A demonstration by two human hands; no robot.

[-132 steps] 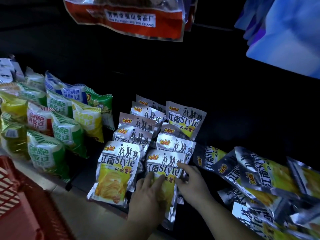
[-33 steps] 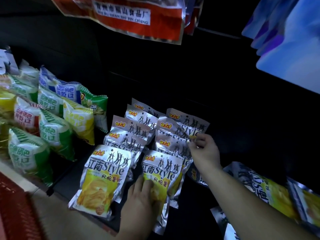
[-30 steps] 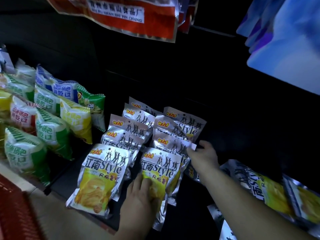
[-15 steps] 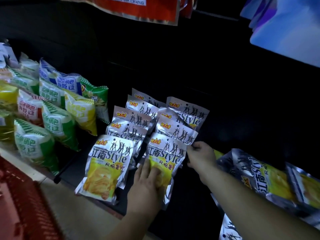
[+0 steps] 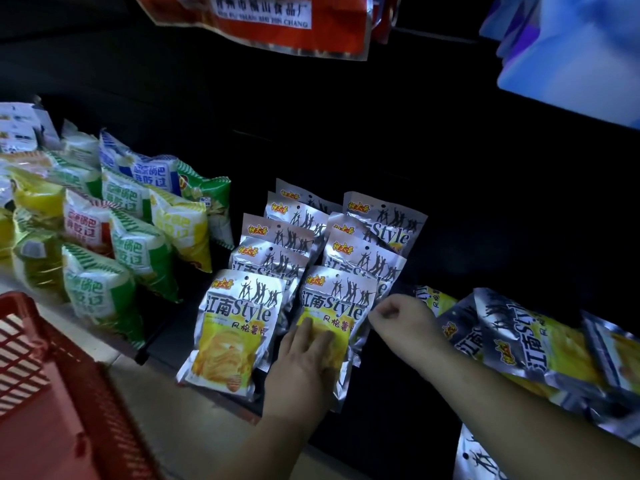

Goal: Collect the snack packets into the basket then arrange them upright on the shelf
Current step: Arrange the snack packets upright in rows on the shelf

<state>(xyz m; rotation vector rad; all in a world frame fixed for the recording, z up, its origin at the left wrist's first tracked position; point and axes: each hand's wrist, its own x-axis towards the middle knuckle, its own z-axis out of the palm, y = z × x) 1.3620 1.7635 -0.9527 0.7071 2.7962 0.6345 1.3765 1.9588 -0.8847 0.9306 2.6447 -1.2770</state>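
My left hand (image 5: 304,362) lies flat, fingers straight, on the yellow face of the front packet (image 5: 334,299) just below the middle of the frame, pressing it back against the ones behind. It has stayed there. My right hand (image 5: 398,315) is what has moved. A second ago it was higher up, nipping at the tops of the rear packets (image 5: 363,258) in this column. Now it has dropped to the right edge of the front packet. Its fingers are curled tight beside that edge, but I cannot tell whether they pinch the foil or only touch it.

The rear packets now sit in an even overlap, each top showing above the one in front. The neighbouring column (image 5: 239,323) to the left stands the same way. I take these two columns on the shelf (image 5: 388,410) to be nearly settled, with only the front packet left to square.

A heap (image 5: 533,344) of the same packets at the right of the frame is not stood up. They lie tumbled on their faces and sides, so most of the arranging is yet to come. The basket (image 5: 41,368) sits at lower left, and I cannot see whether anything is in it. The green bags (image 5: 138,251) at left are no part of this.
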